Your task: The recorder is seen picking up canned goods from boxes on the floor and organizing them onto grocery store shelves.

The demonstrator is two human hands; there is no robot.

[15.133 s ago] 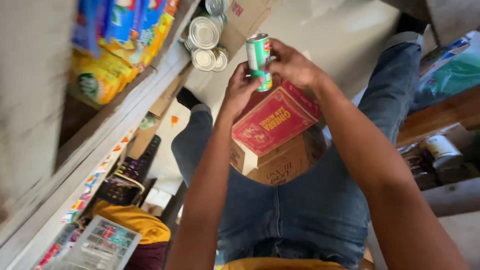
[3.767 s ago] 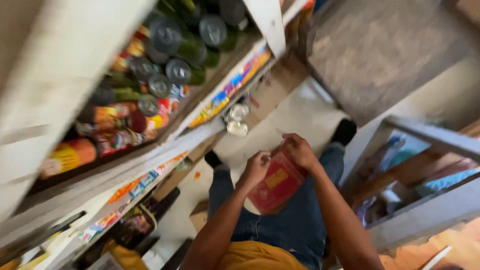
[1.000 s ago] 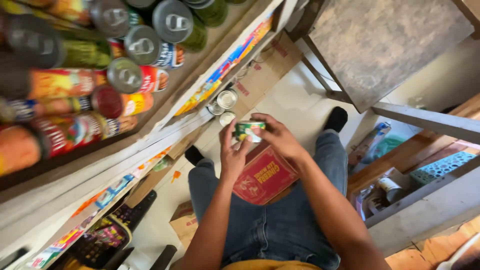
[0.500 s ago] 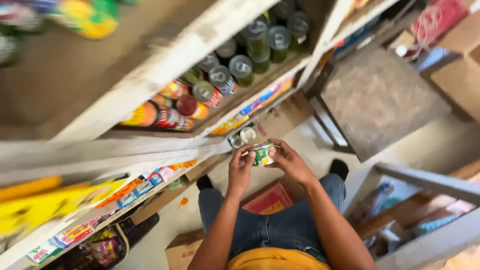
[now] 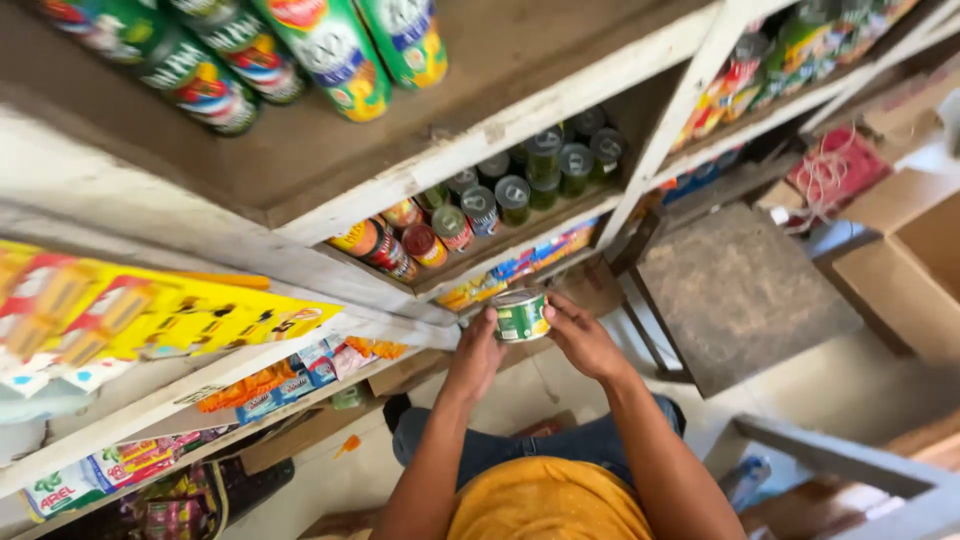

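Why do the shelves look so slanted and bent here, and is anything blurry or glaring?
Head view: the wide lens tilts and bows the shelf boards; the can between the left hand and right hand is sharp, while the yellow packets at the left edge are smeared; light is soft daylight, no harsh glare.

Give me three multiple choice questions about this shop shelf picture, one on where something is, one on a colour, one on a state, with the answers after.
1. Where is the small can?
A. between both hands in front of the shelf
B. on the floor
C. on the stool

2. What colour is the person's shirt?
A. white
B. mustard yellow
C. black

3. How is the can held?
A. left hand only
B. lying loose
C. left hand and right hand both gripping it

Answers: 1 A, it sits raised before the wooden shelf. 2 B, yellow cloth shows below the arms. 3 C, fingers wrap both sides.
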